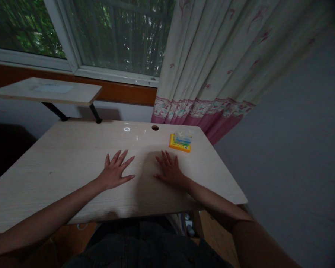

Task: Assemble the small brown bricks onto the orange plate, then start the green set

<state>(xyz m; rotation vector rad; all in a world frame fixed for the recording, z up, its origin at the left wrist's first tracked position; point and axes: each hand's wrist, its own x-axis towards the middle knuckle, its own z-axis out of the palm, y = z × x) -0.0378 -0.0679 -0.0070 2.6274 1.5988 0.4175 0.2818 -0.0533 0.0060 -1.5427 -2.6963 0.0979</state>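
My left hand (115,172) lies flat, palm down, on the pale wooden desk (58,167), fingers spread and holding nothing. My right hand (169,169) rests flat beside it, a short gap apart, fingers stretched out and empty too. Just beyond my right hand, near the desk's far right corner, lies a small yellow packet (180,142) with blue and green print and clear plastic on top. Neither hand touches it.
A round cable hole (155,127) sits at the desk's back edge. A raised shelf (47,90) on black legs stands at the back left. Behind are a window (106,37) and a pink-hemmed curtain (212,74); a grey wall (296,149) runs along the right.
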